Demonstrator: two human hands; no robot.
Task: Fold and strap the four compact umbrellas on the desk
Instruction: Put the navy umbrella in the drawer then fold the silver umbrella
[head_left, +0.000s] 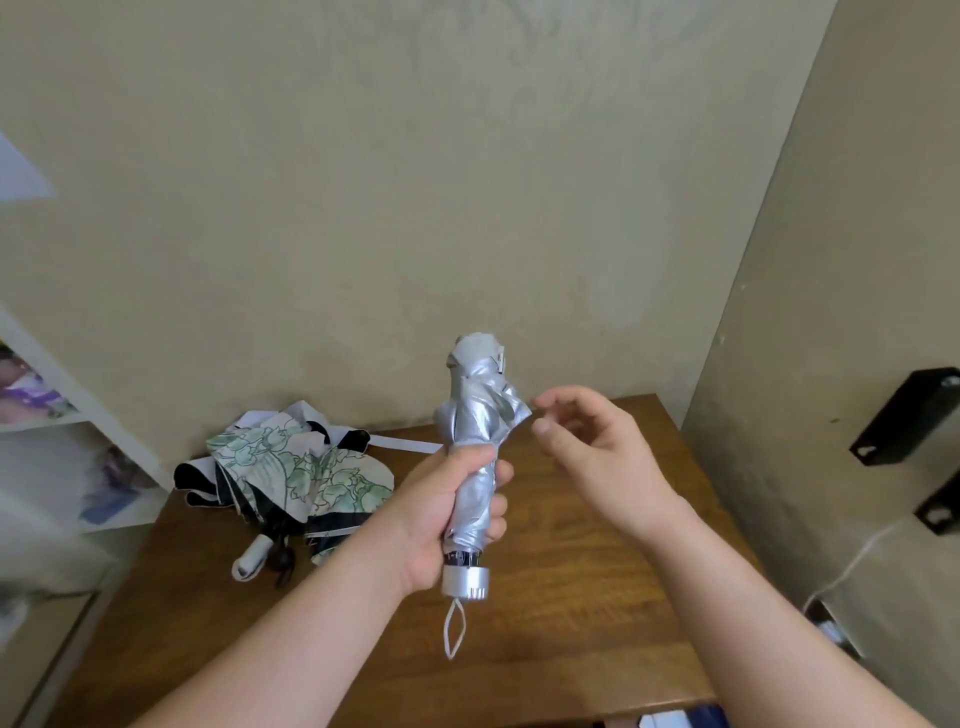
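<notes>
Left hand (449, 512) grips crinkled silver umbrella (475, 431), right hand (592, 441) loose beside

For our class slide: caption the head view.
Left hand grips an upright silver umbrella; right hand hovers beside it.

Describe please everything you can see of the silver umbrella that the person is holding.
The silver umbrella is a compact one, collapsed, with shiny, crinkled metallic-looking fabric gathered loosely round the shaft. One flap sticks out to the right near the top, so it looks not yet strapped. It is held nearly upright above the wooden desk. The left hand grips its lower half. The silver ribbed handle points down, a white wrist loop hanging from it. The right hand hovers beside it, fingers loosely curled.
</notes>
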